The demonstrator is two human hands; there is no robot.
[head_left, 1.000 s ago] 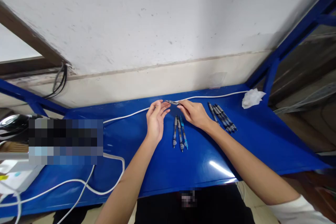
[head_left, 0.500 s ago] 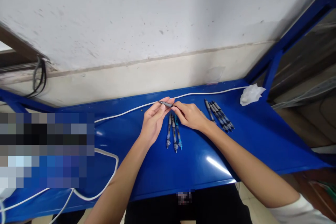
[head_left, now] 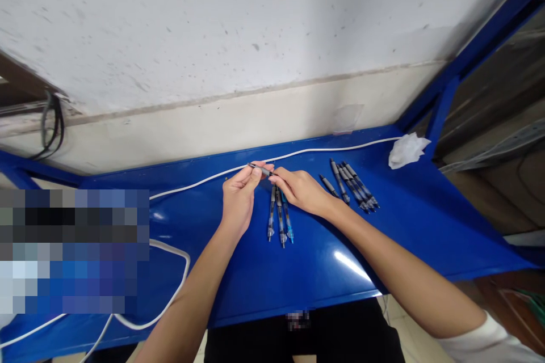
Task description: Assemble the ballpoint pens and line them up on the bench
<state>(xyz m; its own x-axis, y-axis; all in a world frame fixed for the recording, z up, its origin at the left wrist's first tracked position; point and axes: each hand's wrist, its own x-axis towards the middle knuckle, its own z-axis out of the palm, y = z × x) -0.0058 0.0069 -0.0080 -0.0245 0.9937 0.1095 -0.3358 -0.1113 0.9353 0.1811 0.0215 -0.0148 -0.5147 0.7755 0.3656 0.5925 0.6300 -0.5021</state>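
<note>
A dark grey pen (head_left: 264,171) is held between my two hands above the blue table, its tip pointing left. My left hand (head_left: 239,195) pinches the pen's left part between thumb and fingers. My right hand (head_left: 300,188) closes its fingertips on the right end of the same pen. Just below the hands lie three pens (head_left: 280,218) side by side, one of them with a light blue tip and grip; their upper ends are partly behind my right hand. Right of my right hand, several grey pens (head_left: 355,186) lie slanted in a row, the nearest partly behind my forearm.
A white cable (head_left: 204,178) runs along the back of the blue table (head_left: 306,278). Crumpled white tissue (head_left: 407,150) sits at the right rear. A thicker white cable (head_left: 185,272) loops at the left beside a blurred-out area. Behind is a stained wall (head_left: 238,39).
Both hands have shifted slightly left with the pen between them. Another pen beside my right forearm is now more visible. The view has moved a little.
</note>
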